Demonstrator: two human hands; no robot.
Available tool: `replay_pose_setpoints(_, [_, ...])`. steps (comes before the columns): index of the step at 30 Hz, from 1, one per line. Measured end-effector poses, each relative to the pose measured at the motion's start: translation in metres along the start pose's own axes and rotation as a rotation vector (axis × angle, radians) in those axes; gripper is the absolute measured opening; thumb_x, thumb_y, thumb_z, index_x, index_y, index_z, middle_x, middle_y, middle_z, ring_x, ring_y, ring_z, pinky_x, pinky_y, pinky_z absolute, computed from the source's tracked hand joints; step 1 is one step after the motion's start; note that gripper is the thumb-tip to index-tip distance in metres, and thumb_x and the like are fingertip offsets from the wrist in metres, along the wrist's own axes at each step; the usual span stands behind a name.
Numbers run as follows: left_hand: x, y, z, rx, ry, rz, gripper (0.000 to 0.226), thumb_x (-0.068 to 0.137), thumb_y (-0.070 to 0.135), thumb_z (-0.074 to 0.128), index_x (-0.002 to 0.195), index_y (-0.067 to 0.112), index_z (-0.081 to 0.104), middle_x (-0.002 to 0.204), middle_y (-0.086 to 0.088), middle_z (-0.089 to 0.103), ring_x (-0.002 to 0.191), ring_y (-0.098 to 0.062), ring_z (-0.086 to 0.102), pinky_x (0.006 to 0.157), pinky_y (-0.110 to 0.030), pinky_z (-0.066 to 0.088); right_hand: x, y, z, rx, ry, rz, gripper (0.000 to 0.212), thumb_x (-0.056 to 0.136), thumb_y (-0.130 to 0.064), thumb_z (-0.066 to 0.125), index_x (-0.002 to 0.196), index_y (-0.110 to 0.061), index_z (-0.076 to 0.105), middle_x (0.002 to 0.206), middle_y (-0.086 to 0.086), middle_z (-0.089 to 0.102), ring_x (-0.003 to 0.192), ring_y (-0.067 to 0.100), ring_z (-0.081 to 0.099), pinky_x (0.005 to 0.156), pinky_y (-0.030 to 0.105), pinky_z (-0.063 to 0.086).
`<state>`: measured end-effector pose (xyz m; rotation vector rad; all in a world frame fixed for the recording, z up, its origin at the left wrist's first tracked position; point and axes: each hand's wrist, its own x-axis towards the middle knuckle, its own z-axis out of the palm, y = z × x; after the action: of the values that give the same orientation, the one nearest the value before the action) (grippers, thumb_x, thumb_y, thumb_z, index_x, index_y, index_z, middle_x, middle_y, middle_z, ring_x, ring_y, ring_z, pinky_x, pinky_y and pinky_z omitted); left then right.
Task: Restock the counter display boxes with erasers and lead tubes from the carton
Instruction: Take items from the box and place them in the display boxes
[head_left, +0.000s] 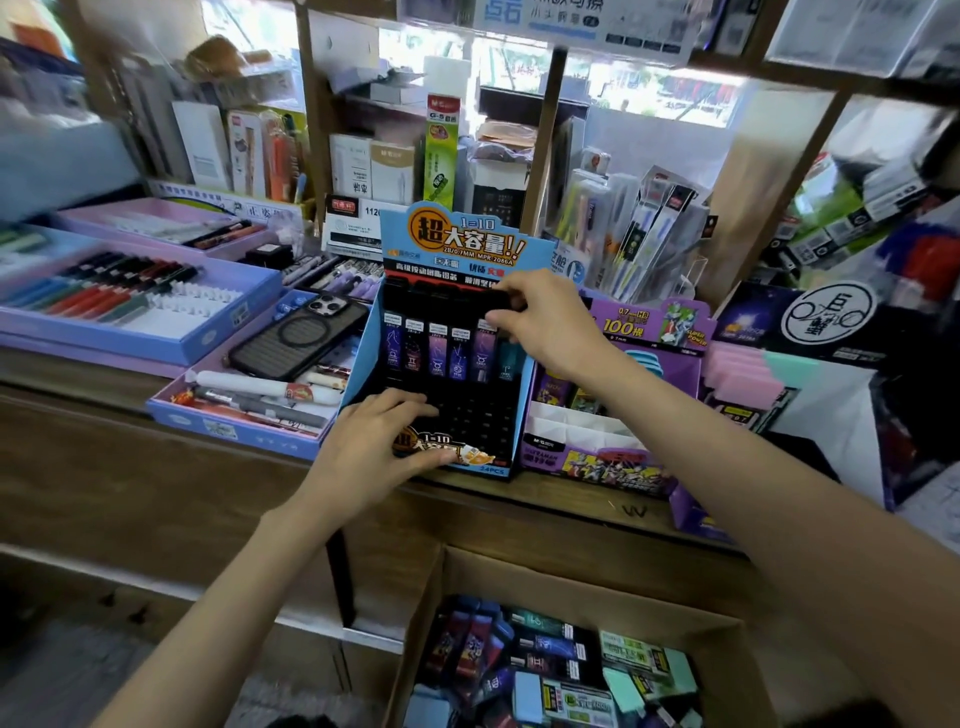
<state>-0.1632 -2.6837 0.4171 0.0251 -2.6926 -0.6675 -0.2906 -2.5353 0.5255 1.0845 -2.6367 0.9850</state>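
Observation:
A blue lead-tube display box (524, 395) stands on the wooden counter, its back row filled with several dark tubes (438, 348). My right hand (545, 322) pinches the black cap of a teal lead tube (511, 361) at the right end of that row. My left hand (384, 441) grips the box's front left corner, thumb on its front label. Below the counter an open carton (597, 577) holds several loose lead tubes (545, 647) and pastel erasers (527, 696). To the right sits a purple display box (691, 364) with white dividers.
A phone (296, 338) lies on a tray of pens (234, 431) left of the blue box. Larger pen trays (156, 343) fill the counter's left. Pink and teal erasers (748, 374) sit at the right. Shelves of stationery (389, 161) rise behind.

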Motion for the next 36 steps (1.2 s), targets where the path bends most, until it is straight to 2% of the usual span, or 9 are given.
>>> replay_pose_setpoints(5, [0.001, 0.0, -0.001, -0.015, -0.005, -0.01, 0.056, 0.076, 0.052, 0.065, 0.123, 0.02, 0.06, 0.13, 0.004, 0.054, 0.119, -0.016, 0.049, 0.1, -0.035, 0.038, -0.003, 0.006, 0.008, -0.053, 0.061, -0.046, 0.025, 0.089, -0.007, 0.06, 0.112, -0.01, 0.052, 0.096, -0.001, 0.05, 0.089, 0.014, 0.048, 0.077, 0.022, 0.035])
replay_pose_setpoints(11, [0.0, 0.0, 0.0, -0.013, -0.004, -0.02, 0.057, 0.076, 0.053, 0.065, 0.122, 0.02, 0.06, 0.13, 0.005, 0.054, 0.119, -0.015, 0.049, 0.099, -0.034, 0.037, -0.005, 0.01, 0.014, -0.073, 0.047, -0.045, 0.021, 0.087, -0.005, 0.061, 0.106, -0.007, 0.052, 0.091, 0.0, 0.05, 0.087, 0.014, 0.046, 0.073, 0.021, 0.032])
replay_pose_setpoints(16, [0.0, 0.001, -0.001, -0.009, -0.007, -0.03, 0.057, 0.076, 0.054, 0.064, 0.122, 0.021, 0.06, 0.13, 0.005, 0.053, 0.119, -0.014, 0.048, 0.097, -0.032, 0.035, -0.007, 0.005, 0.015, -0.198, 0.05, -0.083, 0.03, 0.089, -0.005, 0.058, 0.114, -0.005, 0.041, 0.073, -0.002, 0.047, 0.063, 0.011, 0.045, 0.054, 0.026, 0.031])
replay_pose_setpoints(20, [0.001, 0.0, 0.0, 0.004, -0.014, -0.031, 0.057, 0.076, 0.054, 0.064, 0.123, 0.021, 0.059, 0.131, 0.005, 0.053, 0.12, -0.014, 0.048, 0.096, -0.03, 0.033, -0.01, 0.001, 0.018, -0.362, 0.066, -0.12, 0.028, 0.089, -0.001, 0.055, 0.115, -0.003, 0.045, 0.096, 0.016, 0.058, 0.085, 0.031, 0.058, 0.072, 0.041, 0.049])
replay_pose_setpoints(25, [-0.002, 0.007, -0.006, -0.016, -0.02, -0.008, 0.057, 0.079, 0.044, 0.068, 0.126, 0.014, 0.056, 0.131, -0.002, 0.052, 0.122, -0.019, 0.048, 0.102, -0.039, 0.039, -0.013, -0.006, 0.014, -0.505, 0.072, -0.136, 0.028, 0.088, 0.001, 0.057, 0.115, -0.003, 0.051, 0.121, 0.014, 0.042, 0.102, 0.03, 0.051, 0.084, 0.041, 0.046])
replay_pose_setpoints(27, [-0.008, 0.014, -0.011, 0.02, 0.055, 0.056, 0.051, 0.08, 0.036, 0.07, 0.123, 0.011, 0.058, 0.128, -0.005, 0.054, 0.118, -0.023, 0.051, 0.098, -0.043, 0.043, -0.022, -0.007, 0.008, -0.491, 0.055, -0.172, 0.032, 0.089, -0.005, 0.058, 0.12, -0.005, 0.049, 0.122, 0.013, 0.044, 0.109, 0.029, 0.048, 0.088, 0.04, 0.045])
replay_pose_setpoints(30, [-0.025, 0.026, -0.019, -0.021, 0.13, 0.124, 0.034, 0.084, 0.029, 0.067, 0.114, 0.013, 0.061, 0.112, 0.001, 0.058, 0.105, -0.018, 0.057, 0.087, -0.038, 0.049, -0.052, -0.006, -0.004, -0.385, -0.042, -0.215, 0.032, 0.089, -0.02, 0.062, 0.118, -0.011, 0.054, 0.113, 0.009, 0.054, 0.107, 0.027, 0.052, 0.086, 0.04, 0.045])
replay_pose_setpoints(33, [-0.048, 0.037, -0.017, -0.08, 0.054, 0.112, 0.023, 0.086, 0.029, 0.065, 0.106, 0.017, 0.063, 0.101, 0.009, 0.059, 0.095, -0.012, 0.06, 0.078, -0.037, 0.052, -0.101, 0.007, -0.01, -0.332, -0.17, -0.203, 0.027, 0.087, -0.026, 0.063, 0.112, -0.016, 0.059, 0.109, 0.006, 0.062, 0.103, 0.027, 0.057, 0.084, 0.041, 0.048])
replay_pose_setpoints(36, [-0.073, 0.045, 0.005, -0.146, -0.038, 0.06, 0.02, 0.084, 0.024, 0.068, 0.102, 0.017, 0.065, 0.096, 0.011, 0.059, 0.094, -0.01, 0.062, 0.08, -0.034, 0.05, -0.156, 0.034, -0.009, -0.3, -0.305, -0.138, 0.024, 0.088, -0.028, 0.061, 0.109, -0.017, 0.06, 0.109, 0.004, 0.063, 0.103, 0.025, 0.057, 0.085, 0.042, 0.047])
